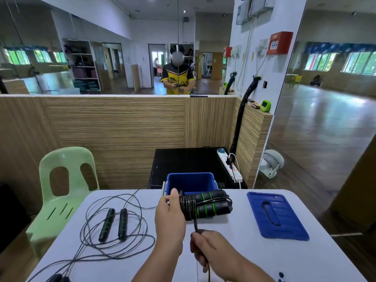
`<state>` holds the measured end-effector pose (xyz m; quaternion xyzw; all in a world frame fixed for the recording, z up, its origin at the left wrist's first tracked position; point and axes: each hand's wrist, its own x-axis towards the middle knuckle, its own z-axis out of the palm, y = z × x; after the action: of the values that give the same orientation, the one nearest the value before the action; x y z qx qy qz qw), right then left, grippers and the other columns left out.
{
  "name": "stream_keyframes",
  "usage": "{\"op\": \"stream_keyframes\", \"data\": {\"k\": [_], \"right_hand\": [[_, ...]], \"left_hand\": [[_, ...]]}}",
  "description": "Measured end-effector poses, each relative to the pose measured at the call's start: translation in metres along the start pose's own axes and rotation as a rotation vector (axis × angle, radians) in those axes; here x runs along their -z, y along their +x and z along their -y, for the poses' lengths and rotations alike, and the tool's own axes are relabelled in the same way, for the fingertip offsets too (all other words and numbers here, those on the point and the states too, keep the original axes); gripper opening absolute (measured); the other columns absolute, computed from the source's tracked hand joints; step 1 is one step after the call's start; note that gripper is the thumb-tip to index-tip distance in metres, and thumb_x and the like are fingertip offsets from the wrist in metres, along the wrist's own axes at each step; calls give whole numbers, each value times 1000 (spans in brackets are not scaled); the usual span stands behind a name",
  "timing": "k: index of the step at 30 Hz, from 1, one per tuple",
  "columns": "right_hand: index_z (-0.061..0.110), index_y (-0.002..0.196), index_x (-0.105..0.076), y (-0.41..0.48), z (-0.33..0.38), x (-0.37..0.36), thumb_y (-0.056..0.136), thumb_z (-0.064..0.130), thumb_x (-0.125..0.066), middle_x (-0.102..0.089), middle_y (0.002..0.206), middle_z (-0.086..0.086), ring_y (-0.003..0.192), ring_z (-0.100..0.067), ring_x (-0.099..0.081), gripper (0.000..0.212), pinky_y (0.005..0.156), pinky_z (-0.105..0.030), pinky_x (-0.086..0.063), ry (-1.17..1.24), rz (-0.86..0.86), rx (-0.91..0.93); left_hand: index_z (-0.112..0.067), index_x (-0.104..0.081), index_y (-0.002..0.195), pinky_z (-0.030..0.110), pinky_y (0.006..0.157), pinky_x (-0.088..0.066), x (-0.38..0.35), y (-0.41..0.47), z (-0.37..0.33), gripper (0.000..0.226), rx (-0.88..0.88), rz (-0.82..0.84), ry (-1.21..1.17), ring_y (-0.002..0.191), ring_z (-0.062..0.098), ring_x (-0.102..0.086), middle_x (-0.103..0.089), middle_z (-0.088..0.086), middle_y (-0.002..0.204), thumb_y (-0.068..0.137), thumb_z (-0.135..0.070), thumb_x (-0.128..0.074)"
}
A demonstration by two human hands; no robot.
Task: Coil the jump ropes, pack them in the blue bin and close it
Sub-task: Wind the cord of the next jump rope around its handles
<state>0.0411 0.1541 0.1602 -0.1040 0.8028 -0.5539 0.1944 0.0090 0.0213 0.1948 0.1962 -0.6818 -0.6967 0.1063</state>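
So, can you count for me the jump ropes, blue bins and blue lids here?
Jump ropes: 2 (held rope, loose rope)
Blue bin: 1
Blue lid: 1
Total: 4
A dark thing at the bottom edge is unclear, not counted.

Red square fire-alarm box (279,43) on white wall pillar (274,78): white "FIRE" along top edge; centre panel print too small to read. Yellow-and-black jersey (178,78), seen reflected: chest lettering reversed, probably "MALAYSIA", uncertain.
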Motion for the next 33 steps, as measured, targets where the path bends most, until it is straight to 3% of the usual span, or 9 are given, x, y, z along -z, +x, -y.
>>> {"op": "stream_keyframes", "data": {"k": [5, 9, 12, 14, 17, 20, 25, 29, 33], "right_hand": [[19, 72, -53, 16, -6, 31, 100, 44, -53, -45, 57, 4, 54, -17, -44, 38, 62, -36, -51, -36, 94, -78], [19, 66, -51, 25, 2, 64, 101, 12, -56, -46, 59, 10, 58, -11, -45, 36, 64, -35, -53, -221, 111, -119], [3, 73, -59, 29, 23, 88, 92, -7, -55, -54, 74, -1, 79, -17, -49, 23, 65, -20, -44, -387, 92, -93], [5, 76, -57, 33, 34, 97, 92, -5, -51, -49, 71, -6, 72, -18, -45, 20, 60, -25, -37, -402, 136, -66], [12, 64, -52, 38, 45, 109, 91, 3, -51, -41, 61, -10, 58, -21, -40, 28, 55, -29, -35, -404, 154, -46], [16, 57, -46, 40, 61, 122, 90, 6, -58, -39, 50, 2, 47, -14, -34, 36, 46, -26, -32, -376, 163, -65], [15, 60, -44, 32, 88, 124, 88, 10, -53, -37, 52, 3, 49, -14, -27, 30, 48, -27, -24, -376, 107, -93], [7, 72, -57, 18, 102, 107, 95, 18, -47, -39, 54, 2, 50, -14, -28, 27, 46, -25, -23, -338, 34, -100], [12, 65, -66, 6, 108, 90, 91, 19, -48, -54, 59, 2, 53, -15, -37, 32, 51, -28, -32, -430, -59, -11]], "left_hand": [[-13, -61, 86, 31, 53, -36, 1, -5, -11, 43, -32, 55, -21, 60, 17, -49, -59, 0, 68, 105, -48, -46], [-15, -55, 74, 29, 52, -34, 2, -9, -12, 37, -63, 111, 15, 58, 15, -46, -54, -2, 65, 102, -38, -53], [-12, -58, 78, 27, 56, -42, 5, -11, -12, 32, -106, 160, 73, 60, 13, -52, -60, 0, 69, 101, -33, -54], [-9, -59, 81, 27, 55, -45, 6, -11, -13, 29, -112, 179, 88, 61, 13, -54, -62, 2, 70, 101, -30, -54], [-7, -59, 82, 35, 57, -50, 8, -8, -12, 26, -110, 221, 114, 63, 20, -57, -62, 7, 71, 98, -27, -55], [-10, -59, 81, 42, 58, -55, 9, -8, -9, 24, -111, 256, 156, 63, 21, -60, -64, 7, 71, 97, -27, -56], [-16, -57, 79, 44, 60, -58, 12, -7, -7, 23, -141, 215, 248, 64, 20, -64, -68, 4, 71, 97, -30, -54], [-20, -58, 78, 47, 63, -59, 15, -5, -5, 24, -155, 186, 287, 68, 24, -67, -67, -1, 68, 97, -34, -53], [-24, -58, 81, 39, 61, -54, 14, -3, -5, 23, -211, 133, 351, 68, 20, -66, -68, -3, 69, 99, -36, -51]]}}
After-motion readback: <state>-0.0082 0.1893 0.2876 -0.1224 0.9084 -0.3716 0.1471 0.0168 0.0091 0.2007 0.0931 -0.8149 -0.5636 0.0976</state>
